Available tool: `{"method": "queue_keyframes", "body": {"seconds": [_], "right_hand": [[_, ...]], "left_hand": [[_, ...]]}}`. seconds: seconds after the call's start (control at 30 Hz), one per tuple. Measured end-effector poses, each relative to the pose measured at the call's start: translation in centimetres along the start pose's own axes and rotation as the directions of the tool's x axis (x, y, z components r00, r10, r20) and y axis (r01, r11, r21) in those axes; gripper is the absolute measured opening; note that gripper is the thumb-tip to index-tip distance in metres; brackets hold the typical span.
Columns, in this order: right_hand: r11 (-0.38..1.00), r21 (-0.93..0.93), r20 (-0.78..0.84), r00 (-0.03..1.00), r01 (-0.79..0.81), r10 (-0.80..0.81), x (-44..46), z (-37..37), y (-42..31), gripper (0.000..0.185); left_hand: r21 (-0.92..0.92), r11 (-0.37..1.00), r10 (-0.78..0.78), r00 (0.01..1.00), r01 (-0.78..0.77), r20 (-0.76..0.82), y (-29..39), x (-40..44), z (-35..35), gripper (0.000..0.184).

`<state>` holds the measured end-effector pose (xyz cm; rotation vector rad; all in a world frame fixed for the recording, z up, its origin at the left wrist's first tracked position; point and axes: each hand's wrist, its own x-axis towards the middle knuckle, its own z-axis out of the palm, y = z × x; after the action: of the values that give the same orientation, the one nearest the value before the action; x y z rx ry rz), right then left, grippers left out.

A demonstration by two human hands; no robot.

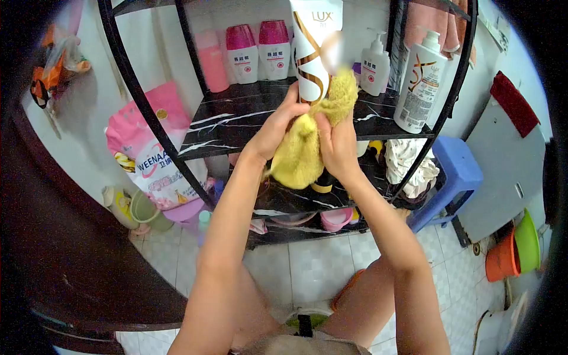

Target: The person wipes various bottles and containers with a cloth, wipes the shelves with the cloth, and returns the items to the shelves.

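A white LUX bottle (309, 77) with brown-gold swirls stands upright in front of the shelf, held up between my hands. My left hand (277, 127) is closed around its lower left side. A fuzzy yellow cloth (299, 157) hangs below the bottle and also bunches up against its right side. My right hand (339, 142) is closed on that cloth, its thumb pointing up over the folds. The bottle's base is hidden by fingers and cloth. A pale blurred patch covers part of the bottle's right edge.
The black marbled shelf (222, 112) bears two magenta-capped bottles (275, 50), a pink bottle (212, 62), a white pump bottle (375, 65) and a larger LUX pump bottle (420, 83). A pink detergent bag (155, 154) stands left; a blue stool (452, 177) is right.
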<state>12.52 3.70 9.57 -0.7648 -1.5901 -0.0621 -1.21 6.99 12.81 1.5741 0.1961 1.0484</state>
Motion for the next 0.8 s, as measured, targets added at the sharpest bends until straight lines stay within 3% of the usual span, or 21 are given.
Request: {"method": "queue_keyframes", "body": {"seconds": [0.07,0.1,0.17,0.2,0.3,0.37,0.43,0.63,0.8], "right_hand": [[0.982,-0.185,-0.003,1.0,0.019,-0.02,-1.0,0.1,0.0,0.042],[0.984,-0.178,0.002,1.0,0.019,-0.019,-1.4,0.3,0.3,0.042],[0.867,-0.479,0.096,0.99,0.139,-0.105,-2.4,0.6,0.9,0.043],[0.85,-0.487,0.05,0.977,0.204,-0.206,-2.3,0.7,0.8,0.032],[0.865,-0.484,0.035,0.991,0.133,-0.133,-2.5,0.8,0.7,0.031],[0.885,-0.45,0.055,0.993,0.12,-0.107,-2.2,0.5,0.4,0.03],[0.906,-0.415,0.067,0.996,0.088,-0.066,-2.1,0.2,0.3,0.031],[0.947,-0.305,0.102,0.992,0.102,-0.074,-1.8,-0.3,0.0,0.043],[0.962,-0.273,0.132,0.991,0.028,0.009,-1.2,-0.3,-0.6,0.049]], "left_hand": [[-0.084,0.996,0.021,0.999,-0.024,-0.032,-0.2,-0.1,0.2,0.058],[-0.081,0.996,0.02,0.999,-0.023,-0.041,-0.2,0.1,0.5,0.058],[0.255,0.96,0.165,0.967,-0.113,-0.196,-0.5,0.4,1.1,0.059],[0.253,0.957,0.208,0.944,-0.142,-0.256,-0.5,0.4,1.5,0.059],[0.383,0.92,0.229,0.904,-0.081,-0.362,-1.0,0.9,0.9,0.062],[0.352,0.927,0.259,0.902,-0.132,-0.345,-1.1,0.8,0.8,0.054],[0.154,0.972,0.221,0.904,-0.176,-0.366,-1.1,0.8,0.7,0.05],[0.097,0.994,0.088,0.936,-0.058,-0.34,-0.7,0.2,0.3,0.057],[-0.104,0.992,0.031,0.939,-0.071,-0.342,-0.7,0.1,0.1,0.056]]}}
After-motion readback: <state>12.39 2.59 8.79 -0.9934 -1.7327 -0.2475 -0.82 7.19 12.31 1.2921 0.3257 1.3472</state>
